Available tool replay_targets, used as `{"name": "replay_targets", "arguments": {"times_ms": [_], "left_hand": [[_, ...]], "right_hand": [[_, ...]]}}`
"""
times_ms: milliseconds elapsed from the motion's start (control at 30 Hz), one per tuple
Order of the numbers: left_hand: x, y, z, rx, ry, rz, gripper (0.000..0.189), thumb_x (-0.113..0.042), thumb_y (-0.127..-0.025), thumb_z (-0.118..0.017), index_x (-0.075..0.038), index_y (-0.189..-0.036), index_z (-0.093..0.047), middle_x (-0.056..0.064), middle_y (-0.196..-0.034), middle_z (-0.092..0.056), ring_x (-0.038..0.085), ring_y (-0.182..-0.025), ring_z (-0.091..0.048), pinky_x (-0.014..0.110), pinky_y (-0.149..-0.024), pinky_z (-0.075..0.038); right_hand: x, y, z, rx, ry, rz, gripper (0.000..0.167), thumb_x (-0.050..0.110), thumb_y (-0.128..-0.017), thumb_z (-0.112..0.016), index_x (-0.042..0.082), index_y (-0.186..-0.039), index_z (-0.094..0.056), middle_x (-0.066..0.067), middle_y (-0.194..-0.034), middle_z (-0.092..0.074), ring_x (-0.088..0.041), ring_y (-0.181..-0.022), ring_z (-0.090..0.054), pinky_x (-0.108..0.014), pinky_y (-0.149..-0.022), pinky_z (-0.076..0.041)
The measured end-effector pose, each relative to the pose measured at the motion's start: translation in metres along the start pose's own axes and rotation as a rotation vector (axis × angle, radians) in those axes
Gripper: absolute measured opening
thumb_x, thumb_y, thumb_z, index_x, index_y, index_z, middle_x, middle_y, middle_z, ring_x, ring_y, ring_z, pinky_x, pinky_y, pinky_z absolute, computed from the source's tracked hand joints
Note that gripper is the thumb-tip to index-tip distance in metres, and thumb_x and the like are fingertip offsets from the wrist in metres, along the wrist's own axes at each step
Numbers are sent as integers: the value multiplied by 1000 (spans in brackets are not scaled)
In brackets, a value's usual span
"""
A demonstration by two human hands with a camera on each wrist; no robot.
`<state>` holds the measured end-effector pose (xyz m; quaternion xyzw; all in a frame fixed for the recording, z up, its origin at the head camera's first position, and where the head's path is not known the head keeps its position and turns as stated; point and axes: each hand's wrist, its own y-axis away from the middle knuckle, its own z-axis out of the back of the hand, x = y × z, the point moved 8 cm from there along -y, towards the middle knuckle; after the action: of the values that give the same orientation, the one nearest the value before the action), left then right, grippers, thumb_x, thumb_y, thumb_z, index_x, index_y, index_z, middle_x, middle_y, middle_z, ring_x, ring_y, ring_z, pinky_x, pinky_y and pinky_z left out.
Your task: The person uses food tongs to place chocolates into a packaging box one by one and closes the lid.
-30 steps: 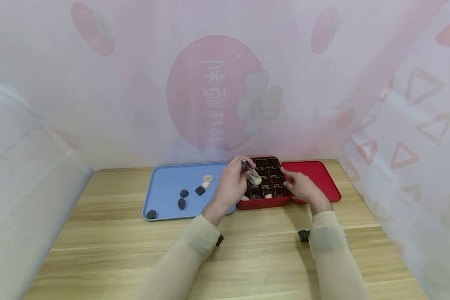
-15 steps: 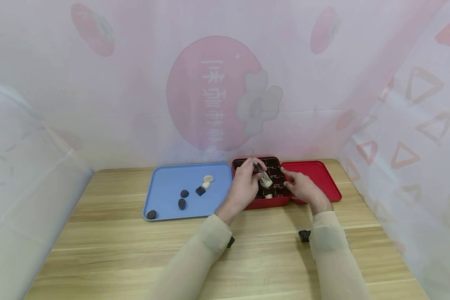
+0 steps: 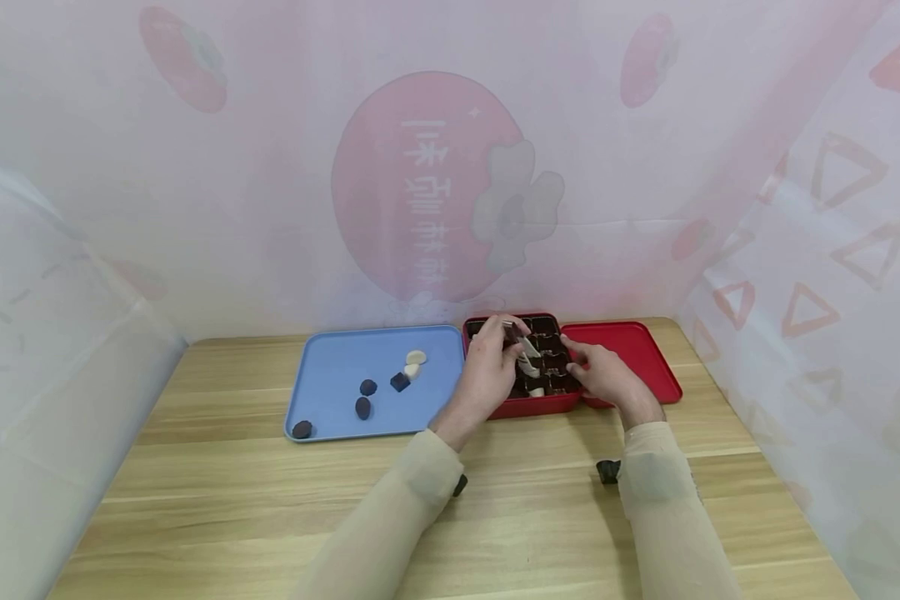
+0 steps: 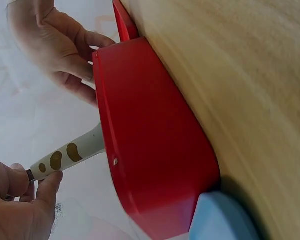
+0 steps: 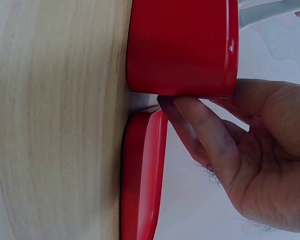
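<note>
Your left hand (image 3: 486,368) pinched slim tongs (image 4: 92,142) over the smooth, round-cornered box (image 3: 534,407), your right hand (image 3: 609,379) spread against it.

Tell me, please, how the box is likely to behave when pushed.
Wider than tall and flat on the table, the box will probably slide rather than tip. Its smooth, undented walls suggest it is fairly stiff. Their glossy surface may feel slippery.

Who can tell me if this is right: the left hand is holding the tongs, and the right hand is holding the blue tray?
Not quite: the right hand holds the red box, not the blue tray, as the right wrist view shows. The left hand is holding the tongs, as you said.
</note>
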<state>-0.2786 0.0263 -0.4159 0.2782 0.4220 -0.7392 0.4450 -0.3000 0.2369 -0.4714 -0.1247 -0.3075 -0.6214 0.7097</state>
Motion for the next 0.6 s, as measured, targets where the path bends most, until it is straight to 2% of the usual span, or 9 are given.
{"name": "replay_targets", "arguments": {"times_ms": [267, 433, 600], "left_hand": [[-2, 3, 19, -4, 5, -20, 21, -1, -118, -63, -8, -138, -66, 16, -138, -69, 26, -108, -70, 34, -89, -64], [-1, 6, 33, -7, 34, -12, 22, 1, -117, -64, -5, -138, -67, 18, -139, -70, 31, -119, -75, 35, -95, -69], [2, 9, 47, -8, 51, 11, 23, 2, -117, -64, -6, -139, -66, 18, -140, -68, 32, -119, -75, 30, -90, -69]], "right_hand": [[-1, -1, -3, 8, -17, -4, 69, 3, -119, -63, 7, -183, -36, -32, -141, -71, -19, -77, -63, -28, -71, -67], [1, 1, -3, 12, -19, -7, 70, 4, -119, -63, 8, -183, -35, -31, -140, -70, -17, -73, -58, -28, -71, -65], [1, 1, -3, 16, -15, -7, 70, 5, -120, -63, 9, -184, -34, -30, -139, -70, -17, -73, -57, -28, -72, -65]]}}
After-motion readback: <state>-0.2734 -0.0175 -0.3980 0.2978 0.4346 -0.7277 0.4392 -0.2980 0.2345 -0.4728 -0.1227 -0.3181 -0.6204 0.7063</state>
